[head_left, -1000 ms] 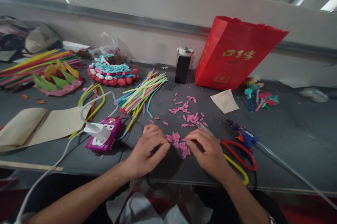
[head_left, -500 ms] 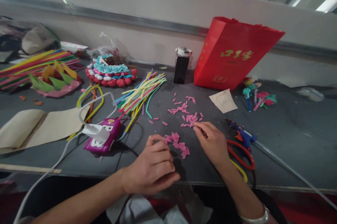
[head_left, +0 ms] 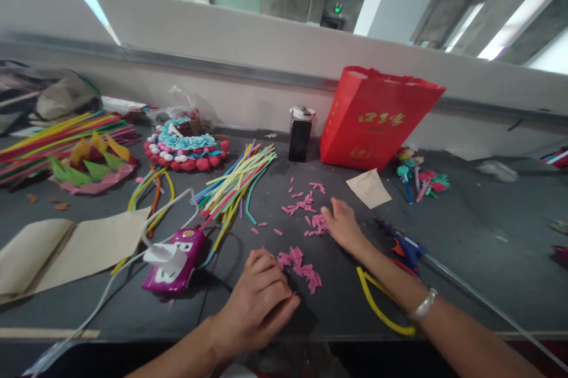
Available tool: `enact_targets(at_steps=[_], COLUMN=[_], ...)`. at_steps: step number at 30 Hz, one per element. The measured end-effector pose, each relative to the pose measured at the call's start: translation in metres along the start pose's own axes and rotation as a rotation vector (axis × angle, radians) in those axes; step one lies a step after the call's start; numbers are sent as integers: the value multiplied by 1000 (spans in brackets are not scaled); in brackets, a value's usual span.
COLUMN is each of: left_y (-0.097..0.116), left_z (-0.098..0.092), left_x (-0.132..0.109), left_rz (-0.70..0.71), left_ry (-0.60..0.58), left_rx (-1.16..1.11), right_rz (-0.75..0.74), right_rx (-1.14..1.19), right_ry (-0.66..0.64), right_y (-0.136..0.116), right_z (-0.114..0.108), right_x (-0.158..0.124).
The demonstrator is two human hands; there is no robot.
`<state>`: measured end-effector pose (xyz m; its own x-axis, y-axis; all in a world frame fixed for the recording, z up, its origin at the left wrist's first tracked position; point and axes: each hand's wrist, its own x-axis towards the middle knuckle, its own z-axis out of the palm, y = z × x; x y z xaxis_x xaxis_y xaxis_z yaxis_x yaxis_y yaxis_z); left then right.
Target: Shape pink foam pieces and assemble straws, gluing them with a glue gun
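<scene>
Small pink cut strips, like bits of pipe cleaner, lie scattered on the dark table in a far loose pile and a nearer heap. My left hand rests just left of the nearer heap, its fingers curled in. Whatever those fingers hold, if anything, is hidden. Over the right edge of the far pile reaches my right hand, thumb and fingers apart, fingertips close to or touching a few strips. No object shows in it.
Behind stand a red paper bag, a bottle and a black phone. A glue gun and yellow loop lie right. Leftward are pipe cleaners, a purple power socket with white cable, and an open notebook.
The view has tilted upward. My right hand has gone from a pinch at the far strips to spread fingers, its forearm now slanting from the lower right. My left hand stays curled beside the nearer heap.
</scene>
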<state>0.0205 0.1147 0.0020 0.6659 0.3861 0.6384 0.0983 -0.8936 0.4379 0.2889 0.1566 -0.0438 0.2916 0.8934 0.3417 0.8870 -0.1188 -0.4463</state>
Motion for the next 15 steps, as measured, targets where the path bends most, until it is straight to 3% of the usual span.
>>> enact_targets(at_steps=[4,11,15], left_y=[-2,-5,-5], left_z=[-1,-5,-6], left_x=[0,0,0], left_rz=[-9,1,41], left_ry=[0,14,12], left_rx=[-48,-69,-47], right_rz=[-117,16,-11], right_rx=[22,-89,-109], right_ry=[-119,-147,-216], right_y=[-37,-35,-47], right_z=[7,10,29], right_x=[-2,86,66])
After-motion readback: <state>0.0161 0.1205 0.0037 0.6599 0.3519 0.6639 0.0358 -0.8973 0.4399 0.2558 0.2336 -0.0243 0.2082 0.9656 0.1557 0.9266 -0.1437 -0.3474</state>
